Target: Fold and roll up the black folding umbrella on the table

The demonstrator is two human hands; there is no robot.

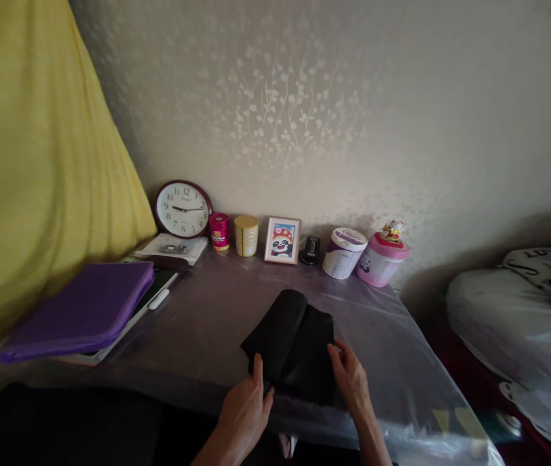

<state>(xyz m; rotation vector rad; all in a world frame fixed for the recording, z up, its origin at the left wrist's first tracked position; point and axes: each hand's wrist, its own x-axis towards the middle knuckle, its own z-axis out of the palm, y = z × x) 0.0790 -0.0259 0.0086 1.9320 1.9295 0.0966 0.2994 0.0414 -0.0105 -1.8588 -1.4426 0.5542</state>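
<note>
A black folded piece of soft, smooth material (304,349) lies near the front of the table, with a rounded flap folded over its left part. I cannot make out exactly what kind of article it is. At its lower left corner is my left hand (244,411), closed on the edge with the thumb side up. My right hand (352,378) grips the right edge between thumb and curled fingers, partly hidden from above.
Along the wall stand a round clock (183,210), a pink tin (219,233), a yellow canister (246,237), a framed panda picture (282,241), a white-and-purple tub (343,255) and a pink tub (382,260). A purple folder (81,307) lies left, beside a yellow curtain (37,162).
</note>
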